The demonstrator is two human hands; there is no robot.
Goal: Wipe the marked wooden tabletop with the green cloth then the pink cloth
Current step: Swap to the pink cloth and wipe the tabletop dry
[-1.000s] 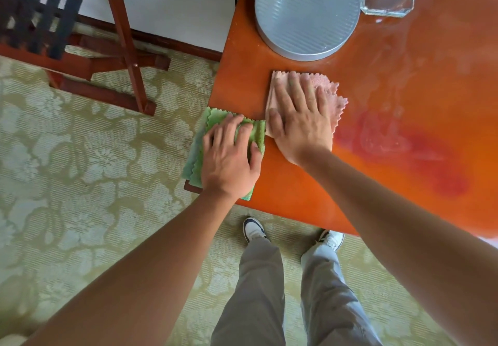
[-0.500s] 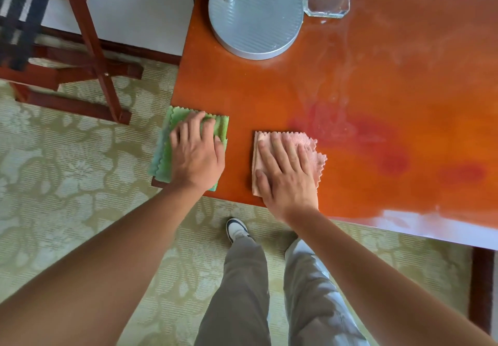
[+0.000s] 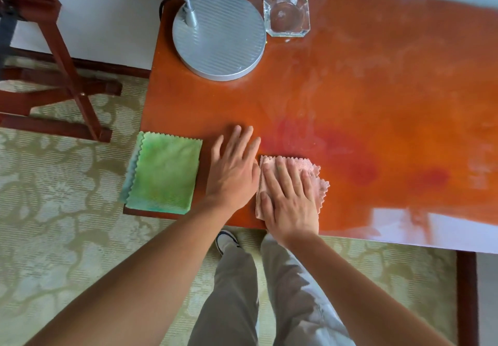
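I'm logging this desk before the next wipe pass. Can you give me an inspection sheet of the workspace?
Surface: orange wooden tabletop, red smears right of the hands, pale streaks.
Job's things: green cloth lying flat at the near left corner, untouched; pink cloth beside it.
Clutter: lamp base, glass ashtray.
Hands: left hand flat on bare wood; right hand pressing pink cloth.
Cables: dark cable behind the lamp.
Surroundings: patterned carpet, wooden rack.

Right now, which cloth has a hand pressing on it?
The pink cloth, under the flat right hand. The green cloth lies untouched at the table's corner.
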